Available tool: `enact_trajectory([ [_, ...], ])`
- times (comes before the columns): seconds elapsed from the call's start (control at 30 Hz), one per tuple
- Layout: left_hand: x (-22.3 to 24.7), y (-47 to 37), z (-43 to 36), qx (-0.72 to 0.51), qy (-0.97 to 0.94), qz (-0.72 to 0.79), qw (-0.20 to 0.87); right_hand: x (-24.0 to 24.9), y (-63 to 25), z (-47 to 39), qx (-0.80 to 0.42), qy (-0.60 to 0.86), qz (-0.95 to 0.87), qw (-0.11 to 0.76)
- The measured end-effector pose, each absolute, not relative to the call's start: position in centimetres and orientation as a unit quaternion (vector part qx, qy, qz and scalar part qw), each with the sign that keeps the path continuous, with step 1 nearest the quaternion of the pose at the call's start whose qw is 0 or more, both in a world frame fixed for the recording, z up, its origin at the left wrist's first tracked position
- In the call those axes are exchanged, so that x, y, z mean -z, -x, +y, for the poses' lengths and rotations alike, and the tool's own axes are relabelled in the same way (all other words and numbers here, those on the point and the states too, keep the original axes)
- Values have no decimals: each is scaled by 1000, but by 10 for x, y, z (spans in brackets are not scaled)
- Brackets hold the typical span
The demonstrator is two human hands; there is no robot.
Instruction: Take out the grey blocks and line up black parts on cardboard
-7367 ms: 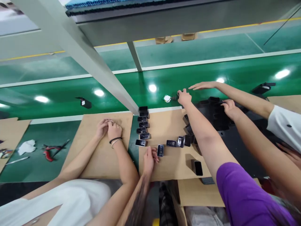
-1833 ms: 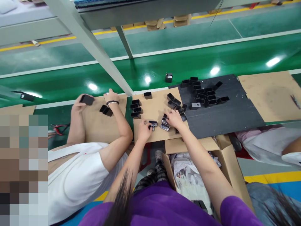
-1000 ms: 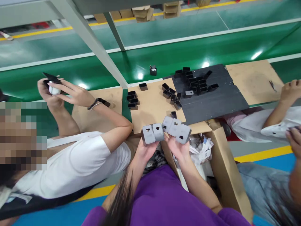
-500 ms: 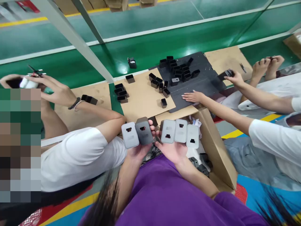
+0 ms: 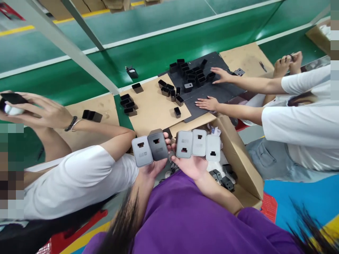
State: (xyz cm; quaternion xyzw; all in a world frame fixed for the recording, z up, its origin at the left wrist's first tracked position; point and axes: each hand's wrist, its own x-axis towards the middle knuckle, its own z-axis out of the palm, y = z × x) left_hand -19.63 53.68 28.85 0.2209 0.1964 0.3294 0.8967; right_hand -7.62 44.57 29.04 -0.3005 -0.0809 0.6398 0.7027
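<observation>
My left hand point(image 5: 156, 166) grips two dark plastic housings side by side, a lighter grey one point(image 5: 142, 152) and a darker one point(image 5: 158, 145). Their closed ends, each with a small notched slot, face me. In my right hand point(image 5: 192, 167) are three similar housings in a row: the left one point(image 5: 184, 144), the middle one point(image 5: 199, 142) and the right one point(image 5: 213, 148). The slots do not all sit at the same end. Both hands are close together in front of my purple top, palms under the housings, which partly hide the fingers.
Several black open housings point(image 5: 198, 74) stand on a black mat point(image 5: 206, 92), others on a cardboard sheet point(image 5: 148, 106). An open carton point(image 5: 242, 165) with housings inside is right of my lap. Co-workers' arms reach in from the left point(image 5: 103, 127) and right point(image 5: 238, 106).
The right co-worker's far hand has put down a housing and moved left to the group on the mat. My hands keep the same housings. The whole view has shifted slightly.
</observation>
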Motion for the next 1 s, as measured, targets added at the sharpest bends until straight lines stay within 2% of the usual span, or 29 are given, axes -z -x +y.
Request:
enact_trajectory([
  [0.27, -290, 192, 536, -300, -282, 223, 884, -298, 72, 443, -631, 266, -66, 725],
  [0.53, -305, 185, 533, -337, -212, 284, 872, -296, 71, 445, -628, 262, -101, 726],
  [0.77, -308, 183, 532, -340, -200, 276, 877, -286, 70, 445, -625, 243, -153, 726],
  [1.0, -295, 189, 535, -337, -257, 235, 875, -292, 75, 441, -620, 261, -45, 739],
])
